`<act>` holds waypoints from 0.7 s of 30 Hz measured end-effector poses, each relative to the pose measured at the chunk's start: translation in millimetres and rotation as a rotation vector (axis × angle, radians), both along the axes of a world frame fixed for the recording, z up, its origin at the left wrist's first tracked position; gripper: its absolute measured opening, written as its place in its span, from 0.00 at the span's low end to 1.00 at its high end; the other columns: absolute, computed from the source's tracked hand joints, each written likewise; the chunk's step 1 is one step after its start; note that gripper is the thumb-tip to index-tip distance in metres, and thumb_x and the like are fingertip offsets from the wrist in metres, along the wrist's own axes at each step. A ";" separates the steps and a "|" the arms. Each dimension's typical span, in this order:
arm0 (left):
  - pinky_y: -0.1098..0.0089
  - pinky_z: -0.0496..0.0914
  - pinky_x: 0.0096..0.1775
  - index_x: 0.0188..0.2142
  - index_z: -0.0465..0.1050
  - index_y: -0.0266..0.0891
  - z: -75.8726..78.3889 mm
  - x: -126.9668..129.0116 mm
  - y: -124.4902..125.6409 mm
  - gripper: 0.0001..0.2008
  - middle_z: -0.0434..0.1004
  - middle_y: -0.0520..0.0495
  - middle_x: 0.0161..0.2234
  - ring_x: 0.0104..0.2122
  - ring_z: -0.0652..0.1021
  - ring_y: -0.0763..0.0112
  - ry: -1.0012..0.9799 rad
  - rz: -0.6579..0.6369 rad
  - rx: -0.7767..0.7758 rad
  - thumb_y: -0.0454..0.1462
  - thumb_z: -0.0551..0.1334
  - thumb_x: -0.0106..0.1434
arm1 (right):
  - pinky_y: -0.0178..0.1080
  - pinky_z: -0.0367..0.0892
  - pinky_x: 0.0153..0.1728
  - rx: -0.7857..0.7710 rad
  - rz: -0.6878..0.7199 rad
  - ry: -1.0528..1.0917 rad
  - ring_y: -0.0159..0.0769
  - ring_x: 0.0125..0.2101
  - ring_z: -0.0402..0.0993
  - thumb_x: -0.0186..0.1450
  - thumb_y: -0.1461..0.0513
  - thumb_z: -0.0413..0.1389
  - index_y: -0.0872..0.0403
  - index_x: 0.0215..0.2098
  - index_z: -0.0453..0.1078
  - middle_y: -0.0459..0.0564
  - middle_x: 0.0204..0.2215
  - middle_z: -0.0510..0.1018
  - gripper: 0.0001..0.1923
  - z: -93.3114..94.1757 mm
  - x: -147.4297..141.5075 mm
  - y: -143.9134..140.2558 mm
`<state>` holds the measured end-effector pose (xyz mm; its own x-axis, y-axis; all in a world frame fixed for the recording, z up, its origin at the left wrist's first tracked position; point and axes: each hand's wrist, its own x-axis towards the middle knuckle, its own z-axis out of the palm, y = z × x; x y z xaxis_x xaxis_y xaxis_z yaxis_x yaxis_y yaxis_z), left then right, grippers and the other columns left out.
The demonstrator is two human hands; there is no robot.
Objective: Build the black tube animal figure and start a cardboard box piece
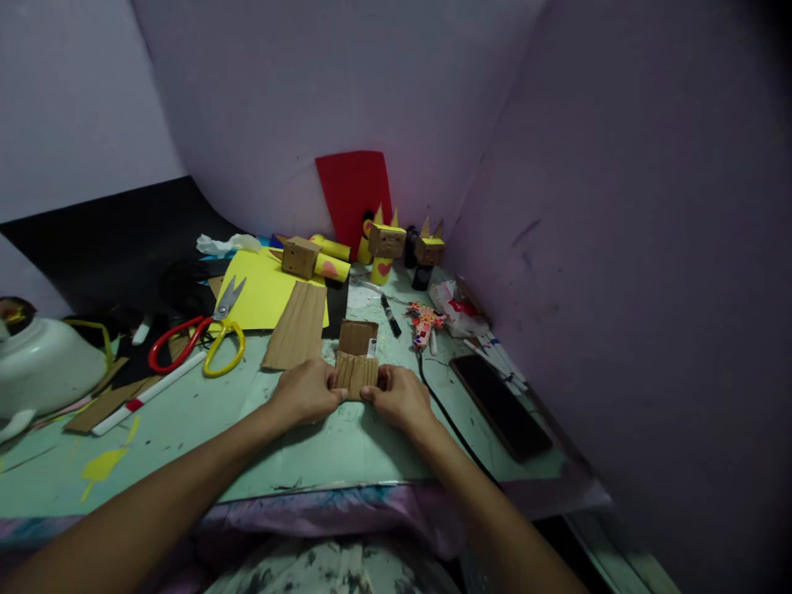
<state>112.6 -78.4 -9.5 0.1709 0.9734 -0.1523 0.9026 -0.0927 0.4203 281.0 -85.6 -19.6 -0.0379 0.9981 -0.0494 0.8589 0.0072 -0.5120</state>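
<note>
Fingers of both hands pinch corrugated cardboard (357,373); scissors (207,337), marker (390,316), phone (500,406) lie around.

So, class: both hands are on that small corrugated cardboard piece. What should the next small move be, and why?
Probably press the fold down flat. The left hand and right hand pinch opposite edges of the cardboard piece, which sits bent on the table, one flap lying behind it. It looks half creased, so firming it seems sensible.
</note>
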 end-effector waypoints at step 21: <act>0.65 0.69 0.37 0.33 0.71 0.33 3.0 -13.6 12.1 0.14 0.78 0.45 0.30 0.35 0.76 0.61 -0.927 0.196 -0.122 0.37 0.61 0.46 | 0.35 0.61 0.28 0.376 0.575 0.396 0.34 0.25 0.70 0.54 0.65 0.55 0.53 0.28 0.69 0.48 0.23 0.75 0.03 -16.6 12.1 -25.8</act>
<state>99.0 -66.3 -6.6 0.1098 0.9839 -0.1411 0.2008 0.1171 0.9726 293.0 -111.4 -36.2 -0.4969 0.7638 0.4118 0.4226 0.6275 -0.6540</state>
